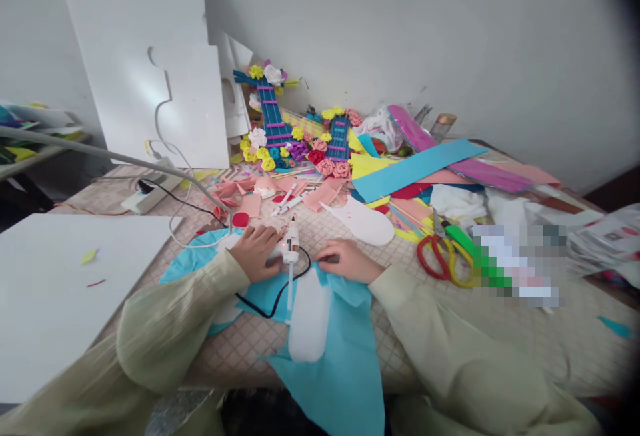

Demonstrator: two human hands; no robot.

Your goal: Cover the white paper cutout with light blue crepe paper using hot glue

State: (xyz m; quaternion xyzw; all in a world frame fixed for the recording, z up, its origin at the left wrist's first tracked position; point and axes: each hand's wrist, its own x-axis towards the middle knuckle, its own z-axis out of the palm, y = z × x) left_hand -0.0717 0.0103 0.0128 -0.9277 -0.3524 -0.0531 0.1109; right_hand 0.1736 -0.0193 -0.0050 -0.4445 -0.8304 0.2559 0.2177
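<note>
My left hand is closed around the handle of a white hot glue gun, whose nozzle points away from me. A glue stick sticks out of its back, and its black cord loops around it. My right hand has its fingers bent in a pinch at the edge of a sheet of blue crepe paper. On that paper lies a long white rounded board piece. More blue paper spreads under my left forearm, partly covering another white shape.
Scissors with red and yellow handles lie right of my right hand. A white cutout, paper strips and flower-covered paper guitars fill the back. At left are a power strip, a grey lamp arm and a white board.
</note>
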